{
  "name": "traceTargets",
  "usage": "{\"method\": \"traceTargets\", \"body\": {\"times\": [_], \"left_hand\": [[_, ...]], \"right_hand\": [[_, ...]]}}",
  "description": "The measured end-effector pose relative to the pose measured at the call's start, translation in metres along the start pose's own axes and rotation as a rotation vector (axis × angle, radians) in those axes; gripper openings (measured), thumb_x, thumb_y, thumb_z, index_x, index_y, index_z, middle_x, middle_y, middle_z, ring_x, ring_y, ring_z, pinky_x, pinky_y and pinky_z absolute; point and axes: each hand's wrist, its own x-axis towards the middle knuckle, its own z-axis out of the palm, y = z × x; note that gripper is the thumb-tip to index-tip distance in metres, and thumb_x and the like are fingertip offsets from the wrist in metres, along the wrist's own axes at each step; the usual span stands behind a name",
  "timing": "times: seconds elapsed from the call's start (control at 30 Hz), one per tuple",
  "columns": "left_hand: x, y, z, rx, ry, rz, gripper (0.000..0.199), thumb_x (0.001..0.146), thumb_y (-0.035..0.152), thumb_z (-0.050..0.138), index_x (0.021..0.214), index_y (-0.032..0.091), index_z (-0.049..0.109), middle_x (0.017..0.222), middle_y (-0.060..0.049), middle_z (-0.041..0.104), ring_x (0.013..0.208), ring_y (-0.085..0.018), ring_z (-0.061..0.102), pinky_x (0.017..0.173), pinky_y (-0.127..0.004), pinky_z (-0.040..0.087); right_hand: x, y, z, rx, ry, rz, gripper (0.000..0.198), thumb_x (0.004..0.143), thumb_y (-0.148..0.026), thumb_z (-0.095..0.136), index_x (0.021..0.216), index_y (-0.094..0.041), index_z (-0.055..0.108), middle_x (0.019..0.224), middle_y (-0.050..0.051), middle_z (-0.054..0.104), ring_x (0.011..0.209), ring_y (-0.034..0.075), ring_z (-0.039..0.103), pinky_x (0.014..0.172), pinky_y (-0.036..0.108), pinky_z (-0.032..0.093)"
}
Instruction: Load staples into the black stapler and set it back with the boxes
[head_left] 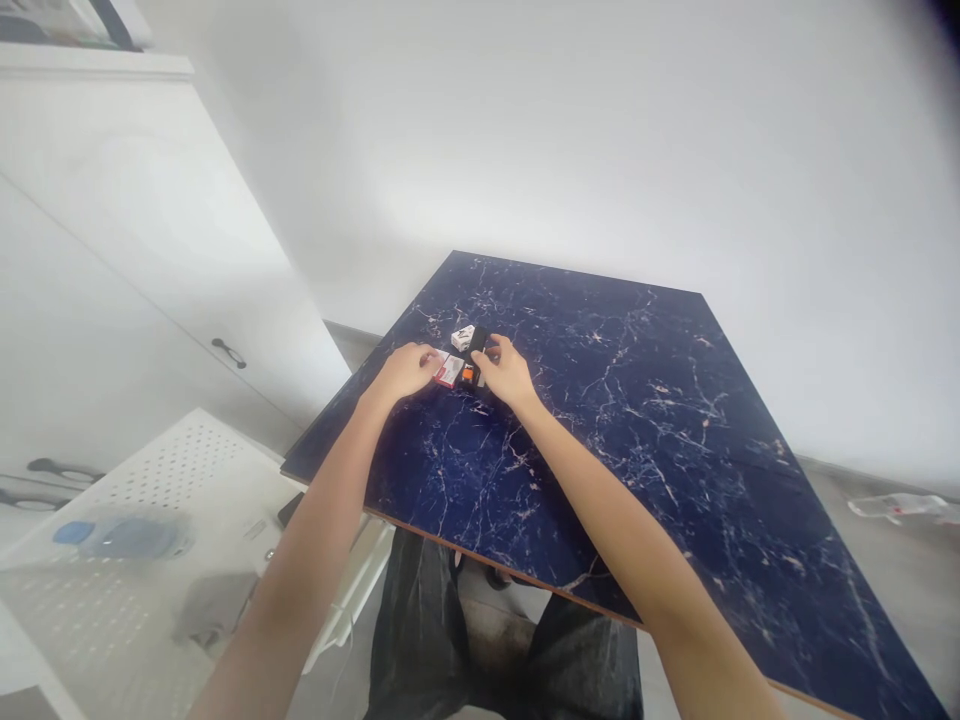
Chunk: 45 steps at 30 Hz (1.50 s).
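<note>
My left hand [407, 371] has its fingers closed at the left side of a small white-and-red box [450, 371]. My right hand [510, 374] grips a black box [479, 341] from the right, thumb and fingers along its edge. An orange patch [469, 373] shows on a dark small box or panel between the two; I cannot tell whether it belongs to the black box. Just behind them a small white box [462, 337] with dark print rests on the table. All these pieces sit close together.
The dark blue marbled table [630, 430] stands against a white wall. White cabinets [150, 250] rise at the left. Below them, a perforated white surface [172, 470] carries a plastic bottle [135, 537] and a grey item [214, 607]. Another clear bottle [904, 507] lies at the right.
</note>
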Motion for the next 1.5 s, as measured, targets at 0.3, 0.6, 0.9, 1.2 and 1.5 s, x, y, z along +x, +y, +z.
{"method": "traceTargets", "body": {"times": [0.3, 0.6, 0.9, 1.2, 1.5], "left_hand": [[0.038, 0.024, 0.036, -0.111, -0.031, 0.249, 0.046, 0.101, 0.024, 0.037, 0.137, 0.017, 0.065, 0.139, -0.013, 0.063, 0.133, -0.027, 0.053, 0.119, -0.046, 0.038], [0.006, -0.004, 0.018, -0.196, -0.053, 0.195, 0.074, 0.086, 0.024, 0.06, 0.158, 0.032, 0.043, 0.171, -0.004, 0.029, 0.158, -0.033, 0.022, 0.126, -0.057, 0.026], [0.005, 0.035, 0.033, -0.142, -0.193, 0.473, 0.092, 0.08, 0.041, 0.076, 0.16, 0.021, 0.037, 0.17, -0.014, 0.028, 0.157, -0.035, 0.028, 0.128, -0.051, 0.026], [-0.027, 0.092, 0.05, -0.185, -0.192, 0.494, 0.087, 0.081, 0.047, 0.076, 0.157, 0.023, 0.04, 0.167, -0.015, 0.031, 0.155, -0.039, 0.027, 0.125, -0.057, 0.03], [-0.068, 0.159, 0.072, -0.261, -0.226, 0.575, 0.091, 0.085, 0.054, 0.074, 0.16, 0.024, 0.033, 0.168, -0.018, 0.026, 0.156, -0.041, 0.022, 0.125, -0.059, 0.031]], "right_hand": [[-0.008, 0.023, -0.014, -0.005, -0.088, -0.027, 0.053, 0.088, -0.018, 0.055, 0.141, -0.018, 0.056, 0.138, 0.013, 0.065, 0.112, 0.02, 0.069, 0.106, 0.037, 0.051], [-0.019, 0.022, -0.022, 0.057, -0.148, -0.022, 0.069, 0.08, -0.011, 0.057, 0.148, -0.018, 0.049, 0.148, 0.015, 0.058, 0.118, 0.023, 0.068, 0.107, 0.04, 0.053], [-0.017, 0.047, -0.018, 0.286, -0.19, -0.049, 0.069, 0.077, -0.003, 0.05, 0.143, -0.021, 0.051, 0.138, 0.01, 0.067, 0.119, 0.017, 0.069, 0.106, 0.036, 0.053], [-0.059, 0.074, -0.071, 0.314, -0.251, -0.025, 0.07, 0.07, -0.003, 0.048, 0.137, -0.022, 0.054, 0.128, 0.007, 0.071, 0.114, 0.018, 0.071, 0.105, 0.041, 0.054], [-0.128, 0.101, -0.135, 0.267, -0.219, -0.024, 0.068, 0.074, -0.009, 0.053, 0.14, -0.025, 0.054, 0.128, 0.007, 0.072, 0.119, 0.022, 0.069, 0.107, 0.046, 0.053]]}}
